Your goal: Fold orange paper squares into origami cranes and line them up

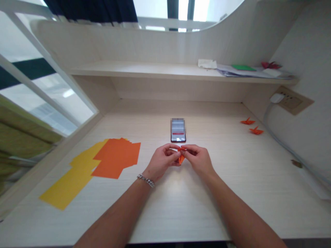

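Pale wood-grain desk, shelf across its far side, daylight from the left. Your work sits near the middle, close to you: a small folded orange paper, already narrow, its lower end tapering towards you. Left hand pinches it from the left, thumb against curled fingers; right hand nips its upper part from the right, thumb and forefinger meeting on it. Both grips look light, and the paper seems raised slightly off the wood, though your fingers hide most of the layers; which fold is being worked, cannot tell. Judgement on handling: let the left pinch serve as the anchor and the right do the shaping, edges matched before any pressure goes on. Run a fingernail along each crease; thick, small layers likely spring back otherwise. Should the paper slip, press it flat on the bare desk rather than squeezing harder, since the tapered end could crumple. Phone lies just beyond your fingers, screen up; mind your knuckles there. Orange sheets overlap yellow sheets to the left, well apart from your wrists. Two folded orange figures rest far right, handy for comparing crispness.
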`<action>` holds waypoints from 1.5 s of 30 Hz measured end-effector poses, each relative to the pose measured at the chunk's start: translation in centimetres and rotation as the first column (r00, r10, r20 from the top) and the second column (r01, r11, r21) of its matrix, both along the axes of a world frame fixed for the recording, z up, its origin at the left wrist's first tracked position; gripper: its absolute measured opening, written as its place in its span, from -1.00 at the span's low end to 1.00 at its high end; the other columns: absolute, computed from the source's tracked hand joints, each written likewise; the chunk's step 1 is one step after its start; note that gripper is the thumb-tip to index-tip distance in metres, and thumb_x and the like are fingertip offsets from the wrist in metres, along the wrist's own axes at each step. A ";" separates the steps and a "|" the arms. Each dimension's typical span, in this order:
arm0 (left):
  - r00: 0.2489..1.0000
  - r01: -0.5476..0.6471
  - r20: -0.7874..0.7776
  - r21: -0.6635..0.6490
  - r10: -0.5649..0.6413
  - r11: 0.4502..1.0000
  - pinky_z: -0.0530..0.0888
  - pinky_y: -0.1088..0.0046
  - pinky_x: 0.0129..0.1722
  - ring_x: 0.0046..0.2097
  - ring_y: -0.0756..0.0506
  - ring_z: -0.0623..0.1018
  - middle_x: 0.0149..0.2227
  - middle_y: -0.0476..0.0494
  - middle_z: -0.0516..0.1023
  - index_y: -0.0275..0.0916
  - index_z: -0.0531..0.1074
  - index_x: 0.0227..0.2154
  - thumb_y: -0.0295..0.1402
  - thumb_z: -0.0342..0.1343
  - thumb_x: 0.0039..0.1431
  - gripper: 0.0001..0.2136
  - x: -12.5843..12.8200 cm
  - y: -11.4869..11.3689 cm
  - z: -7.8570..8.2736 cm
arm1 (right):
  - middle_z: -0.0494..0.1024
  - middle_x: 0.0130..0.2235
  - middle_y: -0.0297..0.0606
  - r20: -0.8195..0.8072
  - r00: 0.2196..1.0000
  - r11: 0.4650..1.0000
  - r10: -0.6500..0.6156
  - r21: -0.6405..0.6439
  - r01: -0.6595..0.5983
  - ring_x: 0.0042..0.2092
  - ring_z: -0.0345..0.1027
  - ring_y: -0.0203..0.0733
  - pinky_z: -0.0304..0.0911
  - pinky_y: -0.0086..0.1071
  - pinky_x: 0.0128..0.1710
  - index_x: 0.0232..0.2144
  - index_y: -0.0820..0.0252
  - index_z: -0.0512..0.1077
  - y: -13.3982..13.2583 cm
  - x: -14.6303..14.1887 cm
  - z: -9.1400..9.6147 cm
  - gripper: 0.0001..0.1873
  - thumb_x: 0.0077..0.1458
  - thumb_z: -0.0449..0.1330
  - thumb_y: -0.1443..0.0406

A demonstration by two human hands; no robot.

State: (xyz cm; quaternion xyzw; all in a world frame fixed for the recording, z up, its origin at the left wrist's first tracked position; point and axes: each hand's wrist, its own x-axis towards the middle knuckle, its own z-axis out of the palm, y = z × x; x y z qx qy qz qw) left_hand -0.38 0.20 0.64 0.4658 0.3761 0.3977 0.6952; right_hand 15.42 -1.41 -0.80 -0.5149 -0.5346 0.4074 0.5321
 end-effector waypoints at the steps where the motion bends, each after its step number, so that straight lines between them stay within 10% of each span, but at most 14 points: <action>1: 1.000 -0.001 0.002 0.005 0.001 1.000 0.50 0.47 -0.42 -0.45 0.01 0.51 -0.48 -0.07 0.53 -0.31 0.41 -0.24 -0.33 0.28 -0.03 -0.71 0.0 0.0 0.0 | 0.62 -0.26 -0.16 -0.015 1.000 1.000 0.014 -0.014 -0.014 -0.25 0.49 -0.10 0.36 -0.29 -0.22 -0.29 0.21 0.57 0.1 0.0 -0.1 -0.77 -0.08 0.29 0.28; 45: 0.957 -0.025 -0.282 0.128 0.060 0.991 0.53 0.47 -0.38 -0.41 -0.04 0.56 -0.43 -0.18 0.60 -0.33 0.55 -0.44 -0.38 0.26 -0.05 -0.88 -0.7 0.7 -0.5 | 0.62 -0.24 -0.28 0.080 0.984 0.984 0.157 -0.099 -0.149 -0.17 0.48 -0.11 0.33 -0.24 -0.09 -0.34 0.08 0.59 0.1 0.4 0.2 -0.76 -0.07 0.17 0.38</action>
